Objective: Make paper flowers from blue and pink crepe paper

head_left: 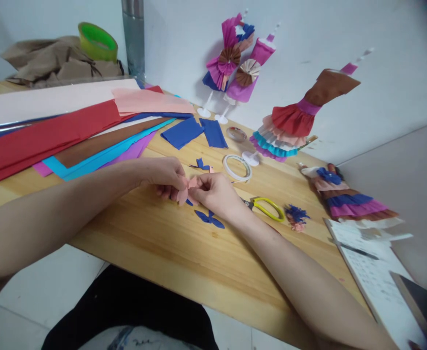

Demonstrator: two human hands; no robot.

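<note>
Between my two hands is a pink paper cut-out (pixel 183 195) with petal-like lobes. My left hand (pixel 170 179) pinches its left side, and my right hand (pixel 213 190) pinches its right side. Fingers cover part of the cut-out. On the table just below my right hand lies a blue petal-shaped paper piece (pixel 209 219). Another blue paper cut-out (pixel 201 164) rests above the hands. Yellow-handled scissors (pixel 269 209) lie to the right, their blades partly behind my right wrist.
Stacked crepe paper sheets (pixel 49 133) cover the table's left side. Blue paper rectangles (pixel 183 132), a white tape roll (pixel 249 173) and paper-dressed mannequins (pixel 310 97) stand or lie farther back. Blue and pink scraps (pixel 297 215), a paper dress (pixel 355 197) and a notebook (pixel 381 277) are at right.
</note>
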